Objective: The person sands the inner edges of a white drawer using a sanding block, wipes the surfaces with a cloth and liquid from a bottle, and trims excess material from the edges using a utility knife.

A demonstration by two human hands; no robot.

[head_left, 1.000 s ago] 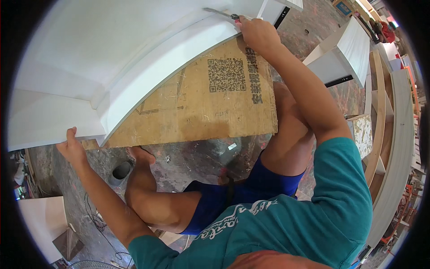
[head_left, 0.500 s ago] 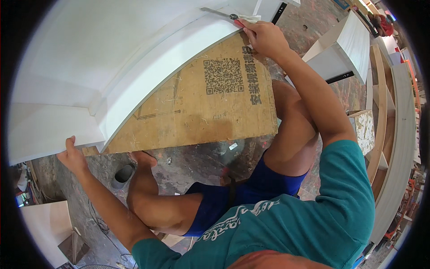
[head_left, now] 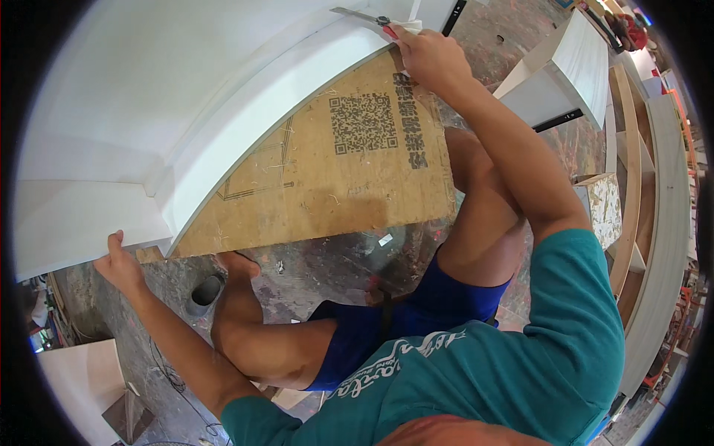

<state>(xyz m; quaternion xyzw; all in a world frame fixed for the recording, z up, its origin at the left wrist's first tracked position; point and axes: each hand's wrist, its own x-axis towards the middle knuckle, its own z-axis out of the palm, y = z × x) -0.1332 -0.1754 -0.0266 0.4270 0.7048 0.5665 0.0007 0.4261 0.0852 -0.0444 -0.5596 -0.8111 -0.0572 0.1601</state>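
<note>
At the top centre, my right hand [head_left: 439, 63] is closed round the red handle of a cutter knife [head_left: 384, 24] with a long metal blade. The blade lies along the inner side of a long white panel [head_left: 256, 111], part of a white cabinet frame. A crumpled white scrap [head_left: 413, 27] shows beside that hand. At the left, my left hand [head_left: 121, 267] grips the edge of a white end board [head_left: 85, 212], thumb on top and fingers underneath, partly hidden. Beneath the frame lies a brown printed cardboard sheet [head_left: 312, 186].
A white drawer [head_left: 558, 74] with a black slide rail stands to the right. Beyond it are a speckled box [head_left: 602, 204] and a long curved-looking wooden frame [head_left: 632, 178]. A dark cup-like object [head_left: 204, 291] and cables [head_left: 169, 368] are on the stained floor near my left leg.
The view has shifted slightly. Both hands keep their holds, and the knife stays at nearly the same spot along the white panel.
</note>
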